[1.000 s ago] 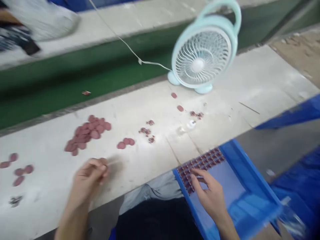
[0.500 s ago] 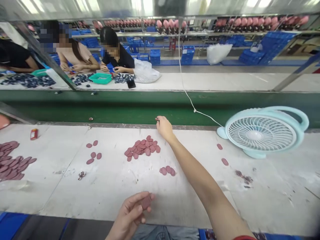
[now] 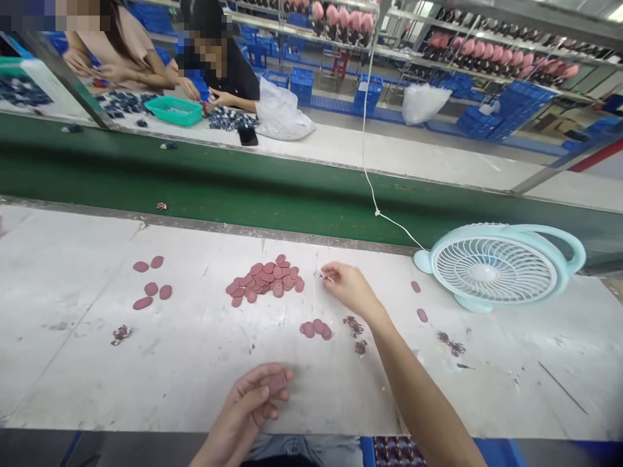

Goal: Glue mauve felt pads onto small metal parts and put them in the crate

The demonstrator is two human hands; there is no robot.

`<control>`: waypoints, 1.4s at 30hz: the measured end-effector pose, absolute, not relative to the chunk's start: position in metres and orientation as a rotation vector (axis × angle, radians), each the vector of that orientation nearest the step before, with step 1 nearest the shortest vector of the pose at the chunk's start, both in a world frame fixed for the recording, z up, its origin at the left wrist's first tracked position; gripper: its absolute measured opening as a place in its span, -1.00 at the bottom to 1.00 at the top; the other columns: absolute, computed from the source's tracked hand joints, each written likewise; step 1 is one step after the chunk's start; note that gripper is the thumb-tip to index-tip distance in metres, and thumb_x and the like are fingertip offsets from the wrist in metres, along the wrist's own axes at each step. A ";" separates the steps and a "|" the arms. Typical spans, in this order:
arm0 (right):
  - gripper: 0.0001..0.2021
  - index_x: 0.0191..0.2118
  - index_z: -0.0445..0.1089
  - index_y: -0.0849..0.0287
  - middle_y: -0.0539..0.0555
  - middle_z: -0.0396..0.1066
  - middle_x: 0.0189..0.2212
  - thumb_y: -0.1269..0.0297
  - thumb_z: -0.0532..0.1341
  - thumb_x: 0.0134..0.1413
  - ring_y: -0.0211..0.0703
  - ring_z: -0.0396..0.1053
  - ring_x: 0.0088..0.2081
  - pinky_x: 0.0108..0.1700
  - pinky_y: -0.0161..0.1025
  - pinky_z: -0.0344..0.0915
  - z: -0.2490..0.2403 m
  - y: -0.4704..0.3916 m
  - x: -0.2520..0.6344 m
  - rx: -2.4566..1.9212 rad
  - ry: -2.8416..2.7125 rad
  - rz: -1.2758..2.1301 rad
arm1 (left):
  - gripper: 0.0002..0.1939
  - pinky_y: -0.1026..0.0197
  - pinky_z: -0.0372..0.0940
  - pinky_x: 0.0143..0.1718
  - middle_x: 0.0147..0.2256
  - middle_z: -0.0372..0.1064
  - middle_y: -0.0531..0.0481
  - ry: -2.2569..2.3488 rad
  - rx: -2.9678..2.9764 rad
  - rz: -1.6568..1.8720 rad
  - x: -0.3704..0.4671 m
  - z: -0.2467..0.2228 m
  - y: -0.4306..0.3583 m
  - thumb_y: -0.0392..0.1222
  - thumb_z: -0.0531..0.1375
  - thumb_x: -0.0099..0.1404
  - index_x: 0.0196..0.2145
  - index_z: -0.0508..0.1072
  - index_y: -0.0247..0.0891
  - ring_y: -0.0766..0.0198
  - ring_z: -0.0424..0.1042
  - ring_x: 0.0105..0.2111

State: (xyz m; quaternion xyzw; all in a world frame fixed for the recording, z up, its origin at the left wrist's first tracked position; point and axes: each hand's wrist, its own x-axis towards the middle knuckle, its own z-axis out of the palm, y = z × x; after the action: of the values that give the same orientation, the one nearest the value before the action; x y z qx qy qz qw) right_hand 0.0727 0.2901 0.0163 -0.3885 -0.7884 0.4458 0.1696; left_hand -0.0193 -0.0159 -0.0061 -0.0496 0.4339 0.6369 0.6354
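Observation:
My left hand (image 3: 250,395) is closed around a flat maroon oval disc (image 3: 277,383), pinched between thumb and fingers above the near part of the table. Farther out, my right hand (image 3: 353,290) is closed at the fingertips on a small crumpled dark-red and whitish scrap (image 3: 332,276), just right of a heap of maroon oval discs (image 3: 265,280). A small group of similar discs (image 3: 316,329) lies between the two hands. Dark crumpled scraps (image 3: 354,326) sit below my right wrist.
A light-blue fan (image 3: 494,269) stands at the right, its white cord hanging from above. Several loose discs (image 3: 150,289) and another scrap (image 3: 121,334) lie at the left. Behind the table runs a green belt (image 3: 243,201). Co-workers sit beyond it, near a green tray (image 3: 175,111).
My right hand has drawn back from above the green belt to the table beside the disc heap. My left hand keeps hold of its disc. The view has tilted.

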 end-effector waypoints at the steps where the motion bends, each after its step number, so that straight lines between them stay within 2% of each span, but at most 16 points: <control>1: -0.78 -0.19 0.57 0.12 0.04 0.57 -0.26 0.46 0.41 -0.01 -0.07 0.50 -0.17 0.05 -0.04 0.37 0.016 0.276 0.093 -1.123 -2.176 1.305 | -0.66 0.34 0.42 -0.43 -0.07 0.60 -0.27 0.987 -0.111 1.458 -0.020 -0.006 -0.013 -0.17 0.47 0.11 -0.14 0.66 -0.29 0.22 0.52 -0.30; 3: -0.76 -0.18 0.58 0.08 0.06 0.57 -0.20 0.41 0.42 -0.03 -0.03 0.48 -0.13 0.05 -0.04 0.34 0.016 0.248 0.129 -1.168 -1.993 1.357 | -0.66 0.36 0.42 -0.43 -0.06 0.60 -0.29 0.976 -0.103 1.460 -0.019 -0.005 -0.007 -0.20 0.46 0.12 -0.12 0.65 -0.31 0.23 0.53 -0.30; 5: -0.78 -0.13 0.55 0.06 0.07 0.54 -0.15 0.29 0.41 0.06 -0.06 0.45 -0.13 -0.01 -0.08 0.37 0.017 0.218 0.162 -1.189 -1.756 1.409 | -0.66 0.36 0.42 -0.43 -0.03 0.59 -0.30 0.966 -0.086 1.455 -0.017 -0.004 -0.002 -0.22 0.45 0.13 -0.11 0.65 -0.32 0.22 0.53 -0.30; 7: -0.81 -0.12 0.51 0.07 0.04 0.48 -0.28 0.14 0.31 0.21 -0.16 0.42 -0.30 -0.22 -0.18 0.41 0.016 0.187 0.195 -1.170 -1.510 1.500 | -0.67 0.36 0.43 -0.43 -0.01 0.58 -0.30 0.964 -0.073 1.442 -0.012 -0.002 0.002 -0.23 0.44 0.14 -0.11 0.65 -0.32 0.22 0.54 -0.30; 9: -0.68 -0.13 0.47 0.07 -0.04 0.32 -0.47 -0.04 0.13 0.34 -0.27 0.24 -0.53 -0.52 -0.31 0.28 0.011 0.158 0.228 -1.129 -1.296 1.612 | -0.68 0.37 0.43 -0.44 -0.03 0.59 -0.28 0.964 -0.077 1.422 -0.006 -0.002 0.005 -0.23 0.44 0.15 -0.12 0.65 -0.31 0.23 0.55 -0.30; 11: -0.59 0.00 0.40 0.07 -0.07 0.24 -0.46 -0.14 0.08 0.34 -0.33 0.13 -0.59 -0.66 -0.38 0.16 0.001 0.140 0.258 -0.929 -0.857 1.843 | -0.69 0.38 0.43 -0.43 -0.06 0.60 -0.25 0.956 -0.085 1.394 0.002 -0.002 0.008 -0.21 0.44 0.16 -0.12 0.65 -0.30 0.22 0.56 -0.30; 14: -0.38 0.27 0.11 -0.01 -0.03 0.26 -0.28 0.02 0.32 0.19 -0.34 0.25 -0.49 -0.58 -0.39 0.32 -0.021 0.143 0.288 -0.256 0.087 2.143 | -0.69 0.37 0.45 -0.42 -0.07 0.61 -0.25 0.912 -0.060 1.331 0.017 -0.003 0.014 -0.21 0.43 0.17 -0.11 0.65 -0.30 0.19 0.58 -0.27; 15: -0.31 0.29 0.04 -0.03 -0.03 0.24 -0.25 0.11 0.36 0.14 -0.32 0.26 -0.47 -0.54 -0.36 0.35 -0.029 0.151 0.294 -0.073 0.293 2.177 | -0.70 0.36 0.46 -0.41 -0.07 0.61 -0.26 0.893 -0.045 1.310 0.022 -0.003 0.017 -0.21 0.43 0.18 -0.11 0.65 -0.30 0.19 0.59 -0.26; 17: -0.37 0.24 0.05 -0.03 -0.06 0.16 -0.31 0.19 0.33 0.14 -0.31 0.19 -0.49 -0.53 -0.32 0.35 -0.040 0.171 0.300 0.054 0.422 2.221 | -0.71 0.36 0.47 -0.39 -0.06 0.61 -0.25 0.856 -0.016 1.281 0.030 -0.002 0.020 -0.22 0.41 0.19 -0.11 0.64 -0.30 0.18 0.59 -0.25; 20: -0.68 0.06 0.18 0.01 -0.13 0.04 -0.44 0.21 0.23 0.24 -0.31 0.09 -0.55 -0.55 -0.32 0.30 -0.041 0.191 0.299 -0.008 0.422 2.237 | -0.74 0.35 0.47 -0.38 -0.07 0.61 -0.23 0.815 0.012 1.275 0.039 0.001 0.022 -0.24 0.39 0.22 -0.11 0.64 -0.28 0.18 0.60 -0.24; 22: -0.78 -0.01 0.21 0.02 -0.15 0.04 -0.48 0.19 0.18 0.29 -0.32 0.07 -0.58 -0.57 -0.35 0.25 -0.031 0.189 0.292 -0.048 0.429 2.236 | -0.75 0.34 0.47 -0.38 -0.06 0.61 -0.23 0.806 0.019 1.273 0.042 0.003 0.023 -0.24 0.38 0.24 -0.10 0.64 -0.28 0.15 0.61 -0.22; 26: -0.73 0.00 0.32 0.10 -0.11 0.23 -0.51 0.07 0.13 0.32 -0.38 0.09 -0.65 -0.67 -0.42 0.13 0.006 0.154 0.263 -0.545 -0.039 2.100 | -0.76 0.34 0.47 -0.34 -0.05 0.61 -0.24 0.819 -0.011 1.282 0.048 0.003 0.024 -0.24 0.37 0.26 -0.10 0.64 -0.27 0.09 0.62 -0.14; 30: -0.65 -0.14 0.44 0.08 -0.08 0.33 -0.58 -0.10 0.24 0.17 -0.34 0.18 -0.71 -0.75 -0.42 0.12 0.033 0.120 0.223 -0.990 -0.621 1.875 | -0.67 0.37 0.45 -0.30 0.00 0.60 -0.18 0.789 -0.036 1.302 0.052 0.001 0.026 -0.30 0.40 0.21 -0.04 0.63 -0.20 0.06 0.60 -0.06; 34: -0.64 -0.18 0.45 0.08 -0.09 0.33 -0.60 -0.13 0.26 0.16 -0.35 0.18 -0.74 -0.75 -0.42 0.13 0.034 0.108 0.202 -1.100 -0.728 1.862 | -0.61 0.40 0.43 -0.28 0.00 0.60 -0.15 0.781 -0.021 1.344 0.052 0.000 0.026 -0.33 0.45 0.13 -0.05 0.63 -0.19 0.10 0.60 -0.06; 38: -0.64 -0.18 0.42 0.07 -0.08 0.33 -0.59 -0.13 0.23 0.18 -0.34 0.17 -0.75 -0.77 -0.40 0.12 0.032 0.107 0.200 -1.108 -0.752 1.880 | -0.65 0.34 0.47 -0.38 -0.06 0.61 -0.10 0.763 0.048 1.346 0.049 -0.003 0.024 -0.33 0.44 0.14 -0.09 0.63 -0.16 0.18 0.63 -0.25; 42: -0.67 -0.15 0.41 0.07 -0.09 0.30 -0.58 -0.10 0.21 0.20 -0.31 0.18 -0.74 -0.76 -0.38 0.13 0.032 0.108 0.199 -1.143 -0.798 1.833 | -0.61 0.30 0.49 -0.35 0.07 0.54 -0.11 0.797 0.166 1.363 0.046 -0.005 0.022 -0.37 0.43 0.15 -0.06 0.61 -0.13 0.17 0.62 -0.22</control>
State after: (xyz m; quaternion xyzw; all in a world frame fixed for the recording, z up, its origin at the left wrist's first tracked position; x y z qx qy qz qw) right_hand 0.1987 0.1083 0.0319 -0.4532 -0.3166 0.7270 0.4072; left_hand 0.0457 0.0216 -0.0053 0.0747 0.3577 0.6122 0.7012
